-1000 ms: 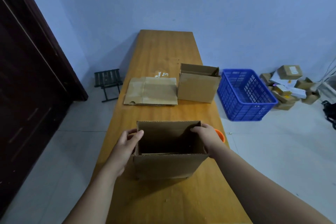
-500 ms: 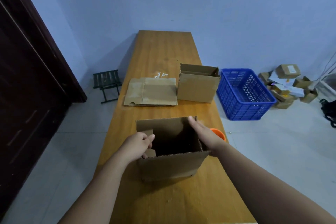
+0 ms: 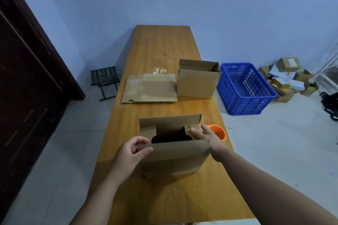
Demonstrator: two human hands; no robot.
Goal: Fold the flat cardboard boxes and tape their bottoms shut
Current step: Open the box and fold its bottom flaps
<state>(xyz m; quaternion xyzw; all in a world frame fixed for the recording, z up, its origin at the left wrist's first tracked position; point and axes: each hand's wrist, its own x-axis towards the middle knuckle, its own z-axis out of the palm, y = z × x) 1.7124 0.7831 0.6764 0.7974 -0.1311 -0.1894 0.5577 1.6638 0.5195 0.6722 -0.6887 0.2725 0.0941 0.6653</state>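
Observation:
A brown cardboard box [image 3: 175, 159] stands on the wooden table [image 3: 164, 51] in front of me, its two side flaps folded inward over a dark opening. My left hand [image 3: 131, 153] pinches the left end of the near flap, thumb on the outside. My right hand [image 3: 206, 137] presses the right side flap down with its fingers. An orange tape dispenser [image 3: 218, 132] peeks out just behind my right hand. Farther back a stack of flat boxes [image 3: 150, 88] lies beside an assembled open box [image 3: 198, 80].
A blue plastic crate [image 3: 245, 88] sits on the floor right of the table, with a pile of small parcels [image 3: 287, 78] beyond it. A small dark folding stool [image 3: 105, 80] stands left of the table, near a dark wooden door [image 3: 27, 78].
Both side flaps have been folded inward. My left hand moved from the left flap to the near flap's edge, and my right hand now presses the right flap down.

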